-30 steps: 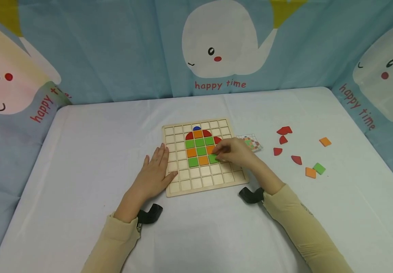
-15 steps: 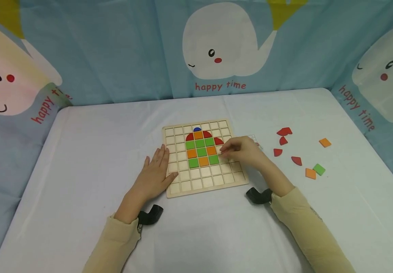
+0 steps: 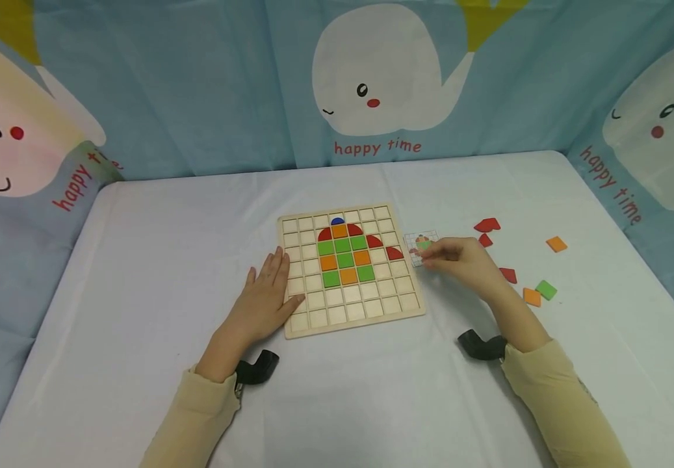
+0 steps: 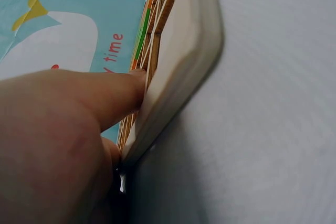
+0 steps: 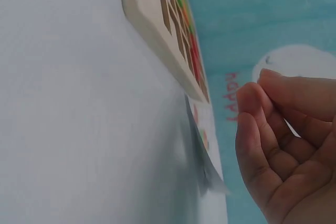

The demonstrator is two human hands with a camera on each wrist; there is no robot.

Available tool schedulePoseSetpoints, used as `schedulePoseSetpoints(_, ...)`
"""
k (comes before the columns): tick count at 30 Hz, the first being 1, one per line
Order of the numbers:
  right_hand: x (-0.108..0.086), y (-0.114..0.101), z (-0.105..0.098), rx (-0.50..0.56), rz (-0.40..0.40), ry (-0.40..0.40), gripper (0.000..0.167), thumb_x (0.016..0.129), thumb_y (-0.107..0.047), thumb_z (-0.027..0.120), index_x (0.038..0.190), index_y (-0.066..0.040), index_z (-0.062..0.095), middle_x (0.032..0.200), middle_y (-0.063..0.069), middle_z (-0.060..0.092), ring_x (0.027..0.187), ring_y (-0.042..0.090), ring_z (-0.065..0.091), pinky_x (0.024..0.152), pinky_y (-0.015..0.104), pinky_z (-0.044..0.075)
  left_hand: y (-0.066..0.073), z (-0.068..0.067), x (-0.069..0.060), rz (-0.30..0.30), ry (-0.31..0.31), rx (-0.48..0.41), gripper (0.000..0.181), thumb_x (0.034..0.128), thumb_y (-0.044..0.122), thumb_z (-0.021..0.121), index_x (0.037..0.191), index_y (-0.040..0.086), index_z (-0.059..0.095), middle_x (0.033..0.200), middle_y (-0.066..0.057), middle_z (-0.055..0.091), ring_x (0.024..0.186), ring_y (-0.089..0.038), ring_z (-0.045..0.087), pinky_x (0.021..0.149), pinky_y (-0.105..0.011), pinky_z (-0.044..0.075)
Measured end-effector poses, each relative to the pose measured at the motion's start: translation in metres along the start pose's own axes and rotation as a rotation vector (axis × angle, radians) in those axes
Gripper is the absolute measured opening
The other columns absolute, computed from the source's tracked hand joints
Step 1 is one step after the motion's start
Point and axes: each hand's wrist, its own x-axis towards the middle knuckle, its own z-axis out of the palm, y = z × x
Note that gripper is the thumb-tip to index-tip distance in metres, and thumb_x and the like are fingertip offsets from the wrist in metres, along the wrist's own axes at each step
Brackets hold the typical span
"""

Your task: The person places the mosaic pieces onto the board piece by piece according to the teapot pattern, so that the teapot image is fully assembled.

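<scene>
My left hand (image 3: 262, 296) lies with straight fingers on the left edge of the wooden grid board (image 3: 337, 315); in the left wrist view, its thumb (image 4: 123, 95) touches the board's frame. Green tiles (image 3: 345, 260), orange tiles (image 3: 339, 230) and red quarter-round tiles (image 3: 394, 253) sit in the grid, with a blue half-round tile (image 3: 338, 221) at the top. Right of the board, my right hand (image 3: 465, 263) hovers by the pattern card (image 3: 418, 240), partly covering it. In the right wrist view, its fingers (image 5: 249, 135) are loosely curled and no tile shows between them.
Loose red tiles (image 3: 487, 224) lie to the right, partly behind my right hand. Beyond them are two orange tiles (image 3: 556, 244) and a green tile (image 3: 546, 290). A white cloth (image 3: 196, 227) covers the table, and a blue curtain (image 3: 208, 84) hangs behind.
My right hand has moved right, off the board and over the card's edge. A red quarter-round tile it covered now shows at the grid's right side. My left hand has stayed put.
</scene>
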Motion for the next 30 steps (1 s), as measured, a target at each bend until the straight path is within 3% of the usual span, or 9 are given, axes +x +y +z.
schedulePoseSetpoints(13, -0.022, 0.02, -0.03, -0.104, 0.048, 0.089, 0.026, 0.087, -0.018, 0.07, 0.105, 0.0, 0.068, 0.099, 0.011, 0.067, 0.084, 0.01, 0.059, 0.071, 0.017, 0.048, -0.001, 0.001, 0.001, 0.002, -0.001, 0.007, 0.079, 0.0967, 0.037, 0.048, 0.147, -0.009, 0.009, 0.155, -0.022, 0.001, 0.142, -0.037, 0.004, 0.109, -0.06, 0.007)
schedulePoseSetpoints(22, -0.029, 0.031, -0.047, -0.113, 0.075, 0.151, 0.029, 0.087, -0.022, 0.07, 0.107, 0.0, 0.068, 0.096, 0.004, 0.068, 0.081, 0.001, 0.058, 0.071, 0.012, 0.046, 0.0, 0.001, 0.0, 0.0, -0.002, 0.005, 0.078, 0.0966, 0.036, 0.049, 0.147, -0.01, 0.011, 0.155, -0.022, 0.002, 0.142, -0.038, 0.005, 0.109, -0.06, 0.007)
schedulePoseSetpoints(30, -0.034, 0.048, -0.066, -0.157, 0.204, 0.212, 0.038, 0.088, -0.035, 0.066, 0.11, -0.004, 0.066, 0.094, 0.002, 0.067, 0.081, 0.011, 0.058, 0.062, 0.021, 0.049, 0.001, -0.001, 0.0, 0.001, -0.001, 0.0, 0.078, 0.0966, 0.035, 0.05, 0.146, -0.01, 0.011, 0.155, -0.023, 0.003, 0.142, -0.038, 0.005, 0.109, -0.06, 0.008)
